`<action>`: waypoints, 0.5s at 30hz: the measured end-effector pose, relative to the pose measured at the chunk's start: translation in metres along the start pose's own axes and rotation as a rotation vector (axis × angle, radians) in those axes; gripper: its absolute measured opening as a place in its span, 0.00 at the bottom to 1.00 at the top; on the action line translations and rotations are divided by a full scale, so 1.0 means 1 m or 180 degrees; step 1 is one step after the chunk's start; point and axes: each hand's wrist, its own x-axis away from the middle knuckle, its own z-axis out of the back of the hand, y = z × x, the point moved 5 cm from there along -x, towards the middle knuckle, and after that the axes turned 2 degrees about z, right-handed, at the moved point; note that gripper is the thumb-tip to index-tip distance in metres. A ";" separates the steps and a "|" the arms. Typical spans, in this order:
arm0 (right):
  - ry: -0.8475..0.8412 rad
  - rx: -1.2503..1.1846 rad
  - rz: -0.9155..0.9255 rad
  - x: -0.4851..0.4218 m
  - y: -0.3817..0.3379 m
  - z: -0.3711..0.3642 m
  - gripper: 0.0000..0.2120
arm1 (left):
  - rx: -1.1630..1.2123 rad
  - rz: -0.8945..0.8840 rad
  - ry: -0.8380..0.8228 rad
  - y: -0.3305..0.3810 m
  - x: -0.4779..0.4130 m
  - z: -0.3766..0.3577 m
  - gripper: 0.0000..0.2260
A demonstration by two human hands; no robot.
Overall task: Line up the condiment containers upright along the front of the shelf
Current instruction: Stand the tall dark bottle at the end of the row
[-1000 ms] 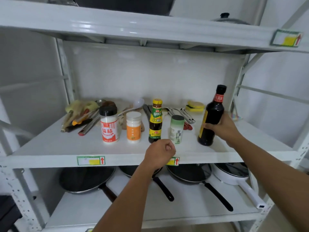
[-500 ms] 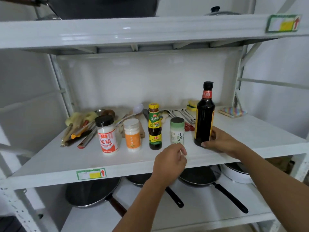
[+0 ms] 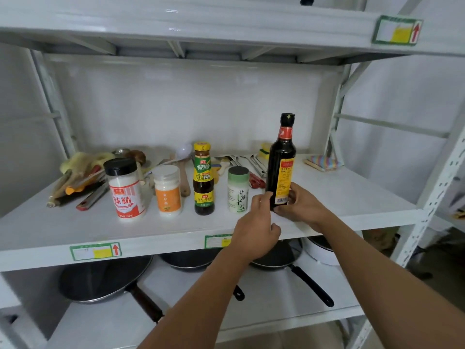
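Observation:
On the white middle shelf [image 3: 176, 230] several condiment containers stand upright in a row: a black-lidded jar with a red label [image 3: 127, 188], a white jar with an orange label [image 3: 167, 190], a brown sauce bottle with a yellow cap [image 3: 203, 178] and a green-capped salt shaker [image 3: 238, 189]. At the right end of the row stands a tall dark soy sauce bottle [image 3: 281, 157]. My right hand [image 3: 300, 206] grips its base from the right. My left hand [image 3: 256, 230] touches the base from the left with its fingertips.
Behind the row lie utensils: a bundle at the back left [image 3: 80, 175], a wooden spoon, metal tongs [image 3: 251, 162], a yellow sponge and a striped cloth [image 3: 323, 162] at the back right. Black pans [image 3: 105, 280] sit on the lower shelf. A shelf upright [image 3: 432, 192] stands on the right.
The dark bottle has come leftward and now stands upright next to the salt shaker. My left hand rose from the shelf's front edge to the bottle's base. The camera moved closer.

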 end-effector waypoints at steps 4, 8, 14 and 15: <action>0.0100 0.0014 0.0075 0.001 -0.002 0.000 0.29 | 0.0084 0.0073 0.0038 0.003 0.004 0.001 0.32; 0.0098 0.0099 0.0122 0.001 -0.002 -0.001 0.28 | -0.0010 0.0035 0.0040 0.006 0.008 -0.003 0.33; 0.0170 0.0205 0.0188 0.002 -0.008 -0.005 0.24 | 0.0008 0.0033 0.0185 0.000 0.013 -0.010 0.34; 0.0177 0.0195 0.0189 0.001 -0.008 -0.006 0.24 | 0.0041 0.0057 0.0192 0.000 0.013 -0.009 0.35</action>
